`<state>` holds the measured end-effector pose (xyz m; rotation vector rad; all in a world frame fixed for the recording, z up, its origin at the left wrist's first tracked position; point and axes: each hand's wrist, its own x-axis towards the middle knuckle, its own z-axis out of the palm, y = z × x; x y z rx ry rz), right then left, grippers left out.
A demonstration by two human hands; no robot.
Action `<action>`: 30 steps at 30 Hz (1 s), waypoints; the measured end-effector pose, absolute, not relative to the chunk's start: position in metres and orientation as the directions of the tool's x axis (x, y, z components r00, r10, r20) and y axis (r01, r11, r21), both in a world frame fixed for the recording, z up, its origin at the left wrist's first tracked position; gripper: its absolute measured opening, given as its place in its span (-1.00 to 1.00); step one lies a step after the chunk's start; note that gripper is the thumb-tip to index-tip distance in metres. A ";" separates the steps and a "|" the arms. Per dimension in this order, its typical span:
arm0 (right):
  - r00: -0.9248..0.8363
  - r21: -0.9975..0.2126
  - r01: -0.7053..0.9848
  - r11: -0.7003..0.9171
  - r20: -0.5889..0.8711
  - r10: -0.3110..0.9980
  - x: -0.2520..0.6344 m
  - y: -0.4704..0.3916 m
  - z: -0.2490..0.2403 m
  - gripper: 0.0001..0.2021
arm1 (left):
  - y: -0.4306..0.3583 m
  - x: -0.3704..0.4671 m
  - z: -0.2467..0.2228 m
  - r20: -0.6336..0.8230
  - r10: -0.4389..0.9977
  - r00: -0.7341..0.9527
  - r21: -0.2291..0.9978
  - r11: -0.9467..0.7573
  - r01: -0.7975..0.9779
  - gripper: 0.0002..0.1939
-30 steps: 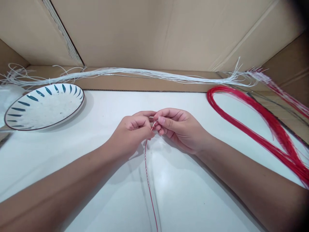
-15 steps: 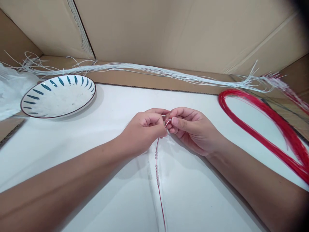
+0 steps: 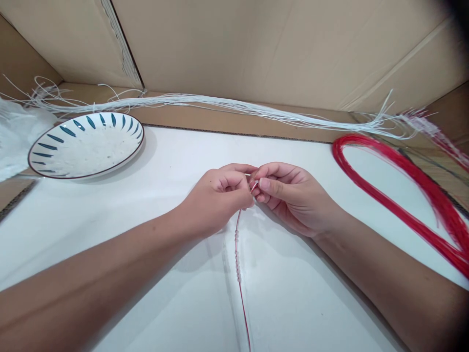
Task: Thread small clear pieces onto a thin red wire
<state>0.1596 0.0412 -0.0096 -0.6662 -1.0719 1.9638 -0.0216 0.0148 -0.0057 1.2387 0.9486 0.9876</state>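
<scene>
My left hand [image 3: 223, 198] and my right hand [image 3: 289, 193] meet over the middle of the white surface, fingertips nearly touching. Between them runs a thin red cord [image 3: 244, 303], pinched by both hands. From under my left hand the cord hangs down toward the front edge of the view. Several small clear beads [image 3: 237, 259] are strung along it in two clusters below the hands. A short pale bit shows at my right thumb tip; it is too small to make out. My left fingertips are partly hidden behind the thumb.
A white plate with dark green strokes [image 3: 88, 146] stands at the back left, beside a white plastic bag [image 3: 18, 137]. Along the cardboard wall [image 3: 256, 54] lies a long bundle of white cords [image 3: 220, 103]. A looped bundle of red cords [image 3: 388, 212] lies at the right.
The hands hold almost the same pose on the cord. The fingertips at the cord have shifted very slightly, and the view has moved a little.
</scene>
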 end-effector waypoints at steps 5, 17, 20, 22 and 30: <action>-0.539 -0.868 -0.370 -0.330 -0.089 0.838 0.159 0.041 -0.009 -0.91 | 0.015 -0.022 -0.005 -0.042 0.953 0.301 0.995 0.067 -0.073 -0.81; -0.524 -0.878 -0.373 -0.300 -0.067 0.849 0.159 0.041 -0.010 -0.93 | 0.014 -0.021 -0.006 -0.062 0.955 0.291 0.993 0.087 -0.076 -0.80; -0.513 -0.882 -0.367 -0.296 -0.074 0.855 0.158 0.041 -0.009 -0.91 | 0.013 -0.020 -0.005 -0.069 0.956 0.286 0.992 0.097 -0.083 -0.80; -0.510 -0.883 -0.360 -0.300 -0.083 0.856 0.158 0.040 -0.008 -0.89 | 0.013 -0.020 -0.005 -0.067 0.956 0.287 0.992 0.094 -0.081 -0.81; -0.491 -0.905 -0.337 -0.261 -0.068 0.868 0.157 0.039 -0.008 -0.91 | 0.014 -0.020 -0.004 -0.056 0.957 0.286 0.993 0.084 -0.085 -0.80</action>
